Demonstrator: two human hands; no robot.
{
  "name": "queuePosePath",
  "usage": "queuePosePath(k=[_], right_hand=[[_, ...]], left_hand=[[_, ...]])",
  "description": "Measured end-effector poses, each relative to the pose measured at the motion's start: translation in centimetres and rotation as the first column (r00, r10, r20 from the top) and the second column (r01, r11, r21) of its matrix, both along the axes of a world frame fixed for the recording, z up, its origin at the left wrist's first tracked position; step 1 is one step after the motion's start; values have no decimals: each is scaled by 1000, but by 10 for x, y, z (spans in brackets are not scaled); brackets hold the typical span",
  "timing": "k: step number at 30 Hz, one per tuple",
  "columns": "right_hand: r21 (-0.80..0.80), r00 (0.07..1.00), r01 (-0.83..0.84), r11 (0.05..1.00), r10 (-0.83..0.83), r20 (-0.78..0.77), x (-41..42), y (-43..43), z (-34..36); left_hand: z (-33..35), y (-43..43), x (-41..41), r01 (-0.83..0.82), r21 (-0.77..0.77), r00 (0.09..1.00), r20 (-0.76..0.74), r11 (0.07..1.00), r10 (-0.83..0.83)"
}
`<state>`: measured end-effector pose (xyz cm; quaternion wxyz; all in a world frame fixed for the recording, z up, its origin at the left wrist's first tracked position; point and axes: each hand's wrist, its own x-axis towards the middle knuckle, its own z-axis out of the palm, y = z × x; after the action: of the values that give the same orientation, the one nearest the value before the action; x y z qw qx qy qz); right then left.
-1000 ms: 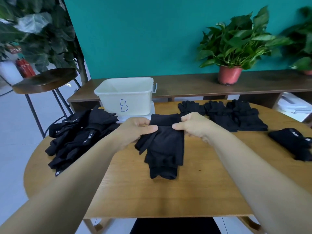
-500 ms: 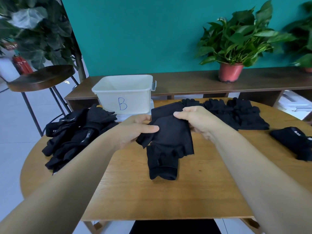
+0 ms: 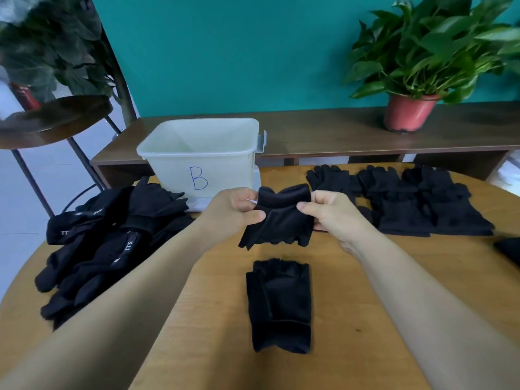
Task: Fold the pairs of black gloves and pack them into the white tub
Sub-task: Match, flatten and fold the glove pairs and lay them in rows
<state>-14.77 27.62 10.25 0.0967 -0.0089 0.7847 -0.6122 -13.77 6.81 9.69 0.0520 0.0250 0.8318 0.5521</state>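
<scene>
My left hand (image 3: pixel 236 209) and my right hand (image 3: pixel 332 212) pinch the two sides of a black fingerless glove (image 3: pixel 278 220), held in the air above the table with its cuff up. Its mate (image 3: pixel 278 302) lies flat on the wooden table (image 3: pixel 197 347) just below, cuff toward me. The white tub (image 3: pixel 202 161), marked with a blue B, stands behind my hands and looks empty. A heap of black gloves (image 3: pixel 107 243) lies at the left. Flat black gloves (image 3: pixel 408 204) lie in a row at the right.
Another black glove (image 3: pixel 509 249) shows at the right edge of the table. A dark bench (image 3: pixel 337 130) behind the table carries a potted plant (image 3: pixel 410 108). A stool (image 3: pixel 56 116) and a leafy plant stand at the far left.
Both hands have lifted the upper glove off the lower one and raised it toward the tub. The lower glove stays flat on the table, now fully uncovered.
</scene>
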Motion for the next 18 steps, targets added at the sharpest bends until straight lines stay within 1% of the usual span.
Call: queuePosePath(k=[5,9,12,18], right_hand=[[10,1000,-1,1000,1,4,-21,-2,-23],[-5,1000,0,1000,0,-13,-24,1,-33],[-9,999,-15,1000,14,-32,-16,4,-35],[10,995,-74,997,75,-70,16,9,-40]], left_hand=[[-18,-3,-17,11,-29,1000,-16,1000,-11],[-24,-3,-19,14,-10,999,-30,1000,-14],[-26,-3,-9,26,-14,998,-48,1000,-27],[-31,-4,29,61,-82,987,-143,995,-72]])
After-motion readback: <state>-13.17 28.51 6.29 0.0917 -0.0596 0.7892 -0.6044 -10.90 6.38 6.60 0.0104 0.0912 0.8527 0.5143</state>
